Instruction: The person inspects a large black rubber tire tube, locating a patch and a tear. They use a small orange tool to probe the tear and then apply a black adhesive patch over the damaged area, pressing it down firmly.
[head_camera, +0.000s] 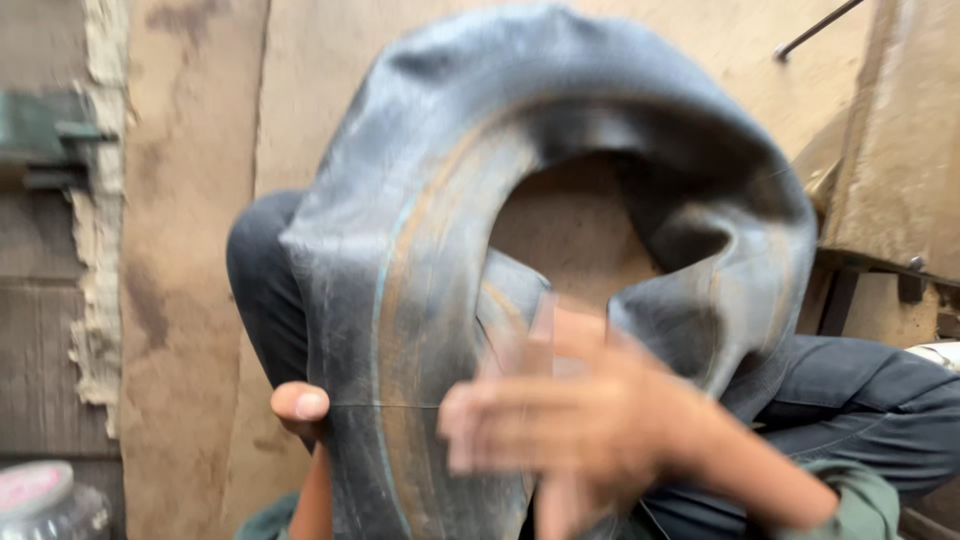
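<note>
A black rubber inner tube (420, 270), dusty and streaked with brown, is held upright in the middle of the view, above the trousered legs (860, 395). Its near left edge is clamped in the grip of the left hand (300, 408), only the thumb being seen. The right hand (560, 425) is blurred in front of the tube's lower part, fingers spread apart; contact cannot be told. A clear jar (45, 505) stands at the near left on the dusty floor (190, 300).
</note>
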